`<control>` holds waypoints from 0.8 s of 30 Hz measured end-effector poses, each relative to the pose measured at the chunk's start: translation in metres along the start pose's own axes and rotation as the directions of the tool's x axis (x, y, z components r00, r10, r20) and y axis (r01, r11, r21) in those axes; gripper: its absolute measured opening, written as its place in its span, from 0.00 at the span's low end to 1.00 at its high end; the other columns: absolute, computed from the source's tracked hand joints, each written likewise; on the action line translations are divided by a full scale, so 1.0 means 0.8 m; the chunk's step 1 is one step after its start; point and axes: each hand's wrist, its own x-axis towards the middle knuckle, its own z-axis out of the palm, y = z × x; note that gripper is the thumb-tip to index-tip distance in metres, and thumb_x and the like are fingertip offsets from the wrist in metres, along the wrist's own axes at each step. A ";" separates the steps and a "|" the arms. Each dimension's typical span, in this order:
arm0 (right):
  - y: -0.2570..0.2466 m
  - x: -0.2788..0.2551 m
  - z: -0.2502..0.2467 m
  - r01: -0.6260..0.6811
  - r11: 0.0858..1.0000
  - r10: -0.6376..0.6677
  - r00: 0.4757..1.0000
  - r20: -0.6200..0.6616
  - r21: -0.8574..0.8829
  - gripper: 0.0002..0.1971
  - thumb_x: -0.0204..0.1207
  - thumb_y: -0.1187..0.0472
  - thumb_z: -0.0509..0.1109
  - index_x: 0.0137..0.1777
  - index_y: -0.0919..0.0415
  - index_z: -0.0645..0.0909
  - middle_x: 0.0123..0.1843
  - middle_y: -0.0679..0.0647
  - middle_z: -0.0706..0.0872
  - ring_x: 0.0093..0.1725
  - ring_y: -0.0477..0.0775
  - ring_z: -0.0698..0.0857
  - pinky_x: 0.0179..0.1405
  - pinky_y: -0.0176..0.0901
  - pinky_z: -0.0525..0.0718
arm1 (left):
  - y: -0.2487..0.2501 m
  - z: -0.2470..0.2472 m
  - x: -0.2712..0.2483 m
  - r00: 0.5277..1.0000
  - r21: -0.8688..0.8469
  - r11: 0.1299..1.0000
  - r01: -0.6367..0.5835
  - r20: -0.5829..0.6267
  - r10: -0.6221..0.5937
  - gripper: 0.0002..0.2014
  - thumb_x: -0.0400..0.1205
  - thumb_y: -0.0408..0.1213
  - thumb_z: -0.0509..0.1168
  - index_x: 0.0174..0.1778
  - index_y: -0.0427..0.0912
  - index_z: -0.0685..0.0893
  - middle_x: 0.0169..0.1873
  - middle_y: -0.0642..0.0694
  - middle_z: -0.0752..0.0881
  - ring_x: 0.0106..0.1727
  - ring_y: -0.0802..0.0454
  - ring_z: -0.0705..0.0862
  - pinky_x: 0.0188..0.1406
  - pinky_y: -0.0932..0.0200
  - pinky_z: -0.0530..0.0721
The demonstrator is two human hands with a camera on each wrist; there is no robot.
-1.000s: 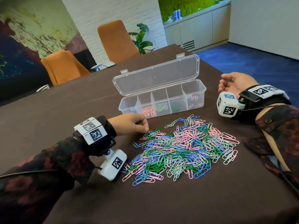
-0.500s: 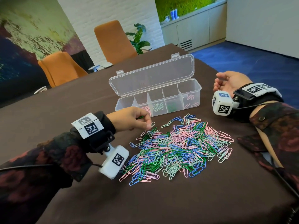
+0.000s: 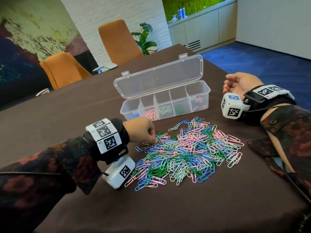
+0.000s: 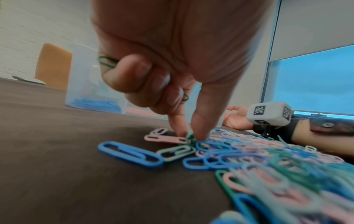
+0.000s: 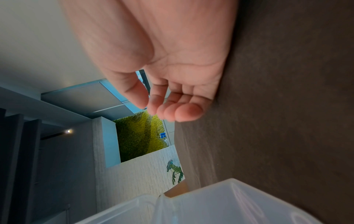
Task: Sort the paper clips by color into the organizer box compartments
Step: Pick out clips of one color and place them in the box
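A heap of blue, pink, dark green and pale green paper clips (image 3: 188, 152) lies on the brown table. Behind it stands the clear organizer box (image 3: 198, 91) with its lid open; blue, pink, pale green and dark green clips lie in separate compartments. My left hand (image 3: 143, 132) is at the heap's near-left edge. Its forefinger and thumb pinch a dark green clip (image 4: 190, 138) on the table, while its curled fingers hold more dark green clips (image 4: 106, 60). My right hand (image 3: 239, 83) rests on its side to the right of the box, fingers loosely curled, holding nothing.
Two orange chairs (image 3: 117, 41) stand behind the table's far edge, with a potted plant (image 3: 144, 41) beyond them. The table's right edge runs close to my right forearm (image 3: 282, 125), above blue floor.
My left hand lifted slightly, then came back down onto the heap's left edge, where it now pinches a green clip. My right hand has stayed where it was.
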 end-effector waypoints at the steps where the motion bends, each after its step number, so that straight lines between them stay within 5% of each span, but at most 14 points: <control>1: 0.000 0.001 0.000 0.002 1.000 -0.002 1.000 -0.001 0.002 0.05 0.79 0.63 0.62 0.43 0.60 0.78 0.37 0.52 0.76 0.31 0.47 0.75 0.27 0.36 0.77 | 0.002 0.000 0.000 1.000 -0.002 1.000 -0.005 -0.004 0.005 0.08 0.78 0.42 0.70 0.39 0.43 0.83 0.26 0.56 0.77 0.28 0.60 0.73 0.24 0.74 0.68; 9: 0.000 0.003 -0.001 -0.005 1.000 0.005 1.000 -0.001 0.003 0.04 0.79 0.62 0.63 0.44 0.60 0.78 0.37 0.52 0.76 0.31 0.47 0.75 0.24 0.33 0.78 | 0.007 0.007 -0.003 0.999 -0.038 0.999 -0.037 0.011 0.037 0.06 0.78 0.36 0.67 0.38 0.38 0.83 0.24 0.53 0.75 0.24 0.58 0.70 0.24 0.73 0.69; 13: 0.000 0.005 -0.002 -0.001 1.000 0.001 1.000 -0.009 0.000 0.04 0.79 0.63 0.63 0.44 0.60 0.78 0.36 0.53 0.77 0.30 0.48 0.76 0.24 0.34 0.78 | -0.005 0.000 -0.007 0.995 -0.269 0.963 0.014 0.100 0.013 0.06 0.80 0.38 0.67 0.39 0.40 0.82 0.25 0.51 0.75 0.20 0.61 0.68 0.22 0.72 0.68; 15: 0.000 0.007 -0.003 0.001 1.000 -0.001 1.000 -0.014 0.004 0.03 0.78 0.63 0.63 0.45 0.61 0.78 0.37 0.53 0.77 0.30 0.48 0.76 0.24 0.35 0.79 | -0.014 0.000 -0.009 0.991 -0.573 0.816 0.073 0.135 0.006 0.07 0.77 0.35 0.70 0.34 0.43 0.81 0.23 0.48 0.73 0.20 0.57 0.67 0.20 0.70 0.66; 18: 0.000 0.006 -0.003 0.007 1.000 -0.007 1.000 -0.011 0.008 0.04 0.78 0.63 0.63 0.45 0.61 0.79 0.37 0.53 0.77 0.30 0.48 0.76 0.24 0.36 0.78 | -0.028 0.004 -0.011 0.988 -0.904 0.405 0.137 0.153 0.005 0.07 0.71 0.35 0.66 0.31 0.40 0.75 0.20 0.51 0.69 0.20 0.60 0.65 0.18 0.71 0.62; 22: 0.001 0.006 -0.003 0.014 1.000 -0.014 1.000 -0.015 0.007 0.05 0.79 0.63 0.62 0.46 0.61 0.79 0.37 0.54 0.77 0.30 0.48 0.76 0.24 0.34 0.79 | -0.041 0.013 -0.012 0.991 -0.990 -0.032 0.134 0.133 0.025 0.26 0.51 0.36 0.85 0.35 0.37 0.76 0.25 0.47 0.76 0.22 0.58 0.69 0.15 0.68 0.67; 24: 0.001 0.006 -0.003 0.014 1.000 -0.014 1.000 -0.013 0.010 0.05 0.79 0.63 0.62 0.46 0.61 0.79 0.37 0.53 0.77 0.30 0.48 0.76 0.24 0.32 0.79 | -0.041 0.017 -0.013 0.990 -0.974 -0.184 0.134 0.122 0.077 0.26 0.48 0.36 0.87 0.36 0.38 0.81 0.29 0.46 0.79 0.24 0.57 0.72 0.17 0.68 0.70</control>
